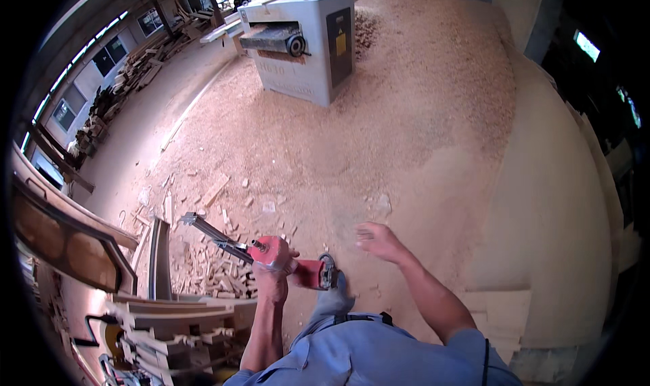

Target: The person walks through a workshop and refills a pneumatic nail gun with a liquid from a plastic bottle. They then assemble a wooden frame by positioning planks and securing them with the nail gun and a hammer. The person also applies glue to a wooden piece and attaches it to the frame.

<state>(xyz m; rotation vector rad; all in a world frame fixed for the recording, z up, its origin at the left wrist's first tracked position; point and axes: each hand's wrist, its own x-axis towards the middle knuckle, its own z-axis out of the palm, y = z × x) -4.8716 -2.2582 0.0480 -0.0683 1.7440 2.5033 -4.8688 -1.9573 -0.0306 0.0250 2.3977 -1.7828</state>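
My left hand [272, 283] is wrapped round the handle of a red pneumatic nail gun [273, 252]. Its long grey magazine juts out toward the upper left, and another red part with a dark metal end shows to the right of the hand. My right hand [380, 242] hangs in the air in front of my body, holding nothing, with its fingers stretched out toward the left. Some of the left fingers are hidden by the tool.
Stacked curved wooden pieces [183, 318] stand at the lower left, near offcuts [220, 277] scattered on the floor. Farther off is a grey planer machine [298, 71] beside a large sawdust heap [433, 47]. Large pale boards [548, 203] lie along the right.
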